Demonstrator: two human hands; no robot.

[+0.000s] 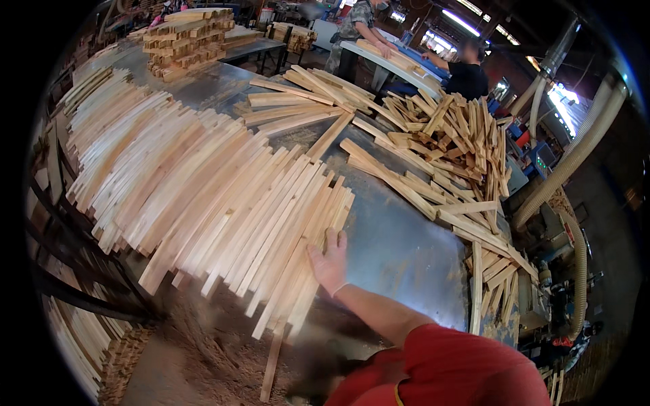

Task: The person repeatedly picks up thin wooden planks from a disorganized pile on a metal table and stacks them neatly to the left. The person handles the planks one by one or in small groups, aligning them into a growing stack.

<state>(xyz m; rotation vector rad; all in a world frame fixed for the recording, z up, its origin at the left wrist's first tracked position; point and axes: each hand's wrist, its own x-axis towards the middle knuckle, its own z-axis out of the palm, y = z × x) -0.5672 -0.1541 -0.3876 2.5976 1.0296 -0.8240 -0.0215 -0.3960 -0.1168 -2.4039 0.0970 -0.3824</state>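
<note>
My right hand (pixel 330 262), which seems to wear a thin pale glove, lies against the right end of a long row of wooden strips (pixel 223 196). Its fingers are stretched out and the thumb is apart, touching the outermost strips (pixel 311 281) without wrapping round them. The strips lie side by side on a metal table (pixel 399 250), their near ends uneven and jutting past the edge. One strip (pixel 272 365) pokes out farther down than the others. My left hand is out of sight.
Loose wooden pieces (pixel 460 135) are heaped on the table's far right, with more sticks (pixel 497 277) nearer. Stacked blocks (pixel 189 40) stand at the back left. Two people (pixel 467 74) work behind a white-topped table (pixel 399 64). A ribbed hose (pixel 575 162) hangs at right.
</note>
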